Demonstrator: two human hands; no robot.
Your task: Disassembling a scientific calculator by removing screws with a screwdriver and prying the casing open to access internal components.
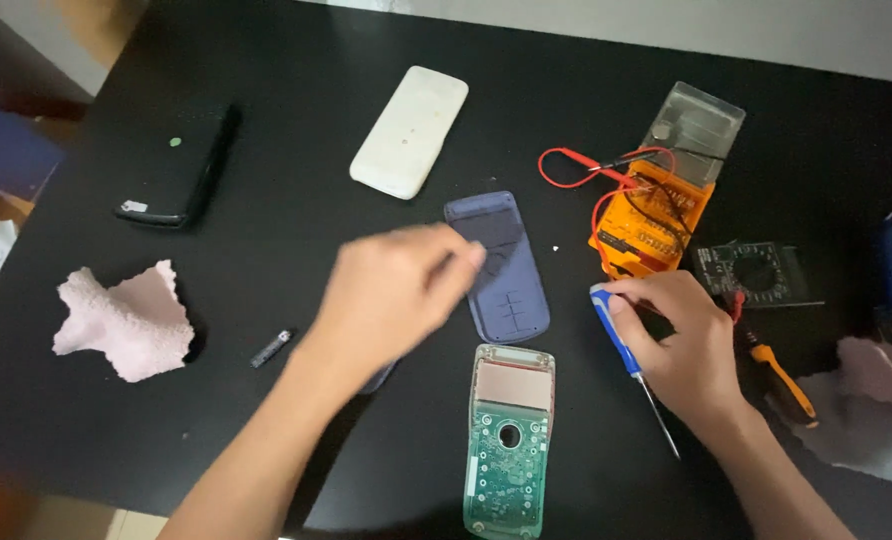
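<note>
My left hand (391, 290) hovers, blurred, over the black table (296, 230), its fingertips at the left edge of a blue-grey plastic back cover (506, 280); a dark piece peeks out beneath its wrist. Whether it grips anything I cannot tell. My right hand (681, 340) holds a blue-handled screwdriver (621, 345) with its metal tip pointing down and right. Just below the cover lies an opened device with a green circuit board (508, 445) in a clear casing.
A white keypad shell (410, 130) lies at the back, an orange multimeter (651, 215) with red leads to the right, a loose circuit board (756, 272), an orange-handled tool (781, 380), pink cloths (126, 320) left and right, a black case (176, 165) far left.
</note>
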